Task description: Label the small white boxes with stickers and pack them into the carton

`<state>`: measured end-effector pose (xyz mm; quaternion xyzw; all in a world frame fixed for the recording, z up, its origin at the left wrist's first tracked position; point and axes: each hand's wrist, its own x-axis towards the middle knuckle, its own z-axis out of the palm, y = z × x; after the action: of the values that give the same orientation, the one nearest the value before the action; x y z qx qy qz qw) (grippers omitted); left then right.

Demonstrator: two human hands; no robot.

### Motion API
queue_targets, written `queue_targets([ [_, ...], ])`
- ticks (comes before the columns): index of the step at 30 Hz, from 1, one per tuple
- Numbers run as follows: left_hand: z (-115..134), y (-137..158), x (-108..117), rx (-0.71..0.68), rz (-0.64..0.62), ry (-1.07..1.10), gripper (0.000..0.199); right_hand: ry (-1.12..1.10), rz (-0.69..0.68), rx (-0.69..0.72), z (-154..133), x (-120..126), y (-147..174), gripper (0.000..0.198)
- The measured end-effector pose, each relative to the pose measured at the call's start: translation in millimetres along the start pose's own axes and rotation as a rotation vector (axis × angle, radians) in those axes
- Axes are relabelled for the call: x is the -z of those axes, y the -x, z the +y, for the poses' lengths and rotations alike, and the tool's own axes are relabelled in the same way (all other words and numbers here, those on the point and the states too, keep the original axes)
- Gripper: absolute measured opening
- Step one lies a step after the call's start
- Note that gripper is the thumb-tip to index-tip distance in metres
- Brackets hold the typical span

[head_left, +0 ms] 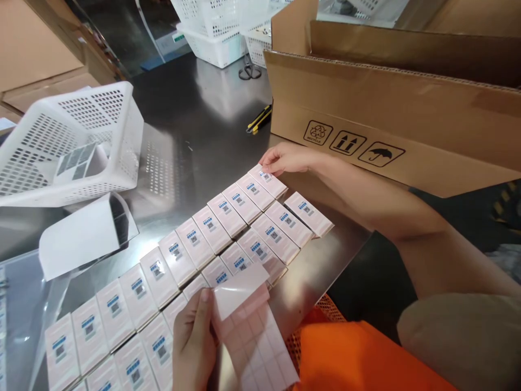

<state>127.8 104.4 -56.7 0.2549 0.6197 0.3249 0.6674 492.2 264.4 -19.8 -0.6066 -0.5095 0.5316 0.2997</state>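
Observation:
My left hand (194, 339) grips a sheet of stickers (260, 339) between thumb and fingers, its glossy top end folded over. Pale pink small boxes (209, 224) lie flat in two long rows, each bearing a label with blue print and a square code. At the far end of the back row, my right hand (287, 158) has its fingertips pinched together at a sticker (266, 176) on the last box. Whether that sticker is fully down on the box is hidden by the fingers. One box (309, 214) sits slightly apart at the right end of the front row.
A large cardboard carton (391, 108) stands open at the right. A white perforated basket (130, 130) holds label sheets at left, with a curled white sheet (77, 236) before it. Yellow-black cutters (259, 119), scissors (249, 70) and stacked baskets (220, 46) lie farther back on the metal table (195, 130).

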Motion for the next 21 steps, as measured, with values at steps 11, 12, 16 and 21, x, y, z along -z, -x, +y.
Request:
queue_targets([
  [11, 0.0, 2.7, -0.5, 0.019, 0.021, 0.003, 0.052, 0.052, 0.030, -0.084, -13.9, -7.8, 8.3, 0.004],
  [12, -0.3, 2.0, -0.5, 0.029, 0.040, 0.010, 0.054, 0.063, 0.032, -0.084, -13.7, -8.2, 8.4, 0.004],
  [16, -1.6, -0.1, -0.6, 0.053, 0.076, 0.028, 0.058, 0.079, 0.061, -0.091, -11.4, -9.5, 8.0, 0.006],
  [21, -1.8, 1.8, -0.5, 0.036, 0.044, 0.023, 0.054, 0.241, 0.113, -0.082, -10.3, -10.1, 9.5, 0.010],
])
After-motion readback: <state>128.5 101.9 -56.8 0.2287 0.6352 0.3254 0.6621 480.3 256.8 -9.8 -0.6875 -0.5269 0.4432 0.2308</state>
